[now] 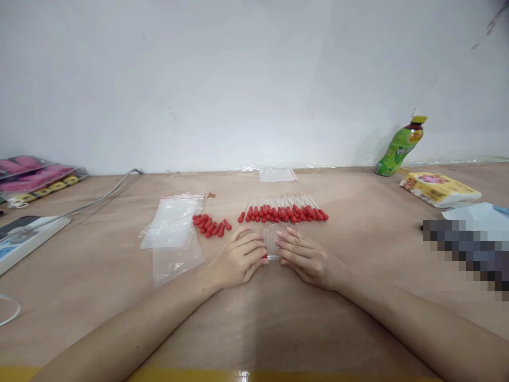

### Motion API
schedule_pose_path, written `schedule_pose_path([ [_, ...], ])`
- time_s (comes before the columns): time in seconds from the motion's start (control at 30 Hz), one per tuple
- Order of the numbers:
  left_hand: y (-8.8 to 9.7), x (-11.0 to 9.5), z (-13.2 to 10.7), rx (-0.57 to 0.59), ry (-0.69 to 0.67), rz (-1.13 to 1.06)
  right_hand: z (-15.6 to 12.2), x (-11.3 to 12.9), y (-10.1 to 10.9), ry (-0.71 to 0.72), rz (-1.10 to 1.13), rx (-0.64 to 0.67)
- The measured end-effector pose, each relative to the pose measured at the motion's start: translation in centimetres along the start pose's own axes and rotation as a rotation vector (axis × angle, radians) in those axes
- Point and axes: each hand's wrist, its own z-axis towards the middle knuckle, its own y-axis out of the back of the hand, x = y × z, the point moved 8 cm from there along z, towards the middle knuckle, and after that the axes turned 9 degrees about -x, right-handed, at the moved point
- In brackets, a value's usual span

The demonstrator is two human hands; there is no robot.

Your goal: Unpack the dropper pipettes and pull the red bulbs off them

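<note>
Two hands: the left hand (240, 257) and right hand (312, 260) face each other over the table (222, 329), nearer its near edge than the red-bulbed droppers.
Clear tubes: a row of slender clear tubes (272, 241) lies between the hands, touched by fingers at both sides.
Grip: fingers curved on both hands; a bit of red shows by the left thumb. Whether either grip is clenched on anything, I cannot tell.
Red-bulbed droppers: a row of droppers (284, 213) just beyond the tubes, tips toward the table's far edge.
Loose bulbs: a small heap of red rubber bulbs (210, 225), left of the droppers.
Zip bags: overlapping clear zip bags (175, 217) left of the bulbs; another small bag (277, 175) near the far edge.
Right side: green drink bottle (400, 148) leaning at the far edge, yellow tissue pack (439, 188) nearer.
Left side: white power strip (43, 233) with a grey cable (107, 196).
</note>
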Motion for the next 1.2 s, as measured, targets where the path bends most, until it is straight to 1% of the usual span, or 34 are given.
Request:
schedule_pose_path([
  [0.1,0.4,-0.1,0.1,-0.046,-0.032,0.007,-0.3,0.1,0.1,0.015,-0.003,-0.007],
  [0.27,0.8,0.0,-0.4,-0.078,-0.054,0.005,-0.9,0.0,0.2,0.008,0.024,-0.006],
  [0.33,1.2,0.6,-0.8,-0.104,-0.009,0.012,-0.9,-0.8,0.7,-0.057,0.023,-0.046],
  [0.37,1.5,1.2,-1.0,-0.124,0.030,0.024,-1.0,-1.5,1.1,-0.117,0.010,-0.080],
  [0.43,2.4,2.8,-1.3,-0.173,0.136,0.059,-1.3,-3.4,1.9,-0.276,-0.063,-0.138],
  [0.47,2.9,3.8,-1.4,-0.194,0.200,0.076,-1.6,-4.3,2.1,-0.355,-0.123,-0.140],
  [0.53,3.9,6.4,-1.6,-0.212,0.353,0.103,-2.3,-5.7,2.3,-0.467,-0.261,-0.092],
  [0.63,5.8,10.6,-2.2,-0.205,0.588,0.198,-2.8,-6.6,2.2,-0.533,-0.432,0.036],
  [0.7,6.8,13.2,-2.9,-0.158,0.712,0.270,-2.8,-6.8,2.3,-0.570,-0.534,0.115],
  [0.73,7.0,14.2,-3.3,-0.116,0.762,0.285,-2.8,-6.8,2.3,-0.588,-0.577,0.159],
  [0.8,7.1,15.6,-4.0,-0.027,0.829,0.278,-2.9,-6.7,2.1,-0.624,-0.622,0.253],
  [0.83,7.0,15.9,-4.3,0.015,0.849,0.266,-3.0,-6.8,1.9,-0.642,-0.621,0.297],
  [0.87,6.8,16.0,-4.5,0.048,0.862,0.254,-3.2,-6.8,1.6,-0.660,-0.609,0.331],
  [0.93,6.4,15.9,-4.7,0.104,0.886,0.232,-3.6,-6.9,1.1,-0.695,-0.560,0.355],
  [1.1,5.4,15.1,-4.7,0.216,0.912,0.198,-4.5,-7.4,0.2,-0.727,-0.377,0.285],
  [1.2,5.4,14.8,-4.4,0.238,0.899,0.205,-4.7,-7.5,0.0,-0.739,-0.340,0.246],
])
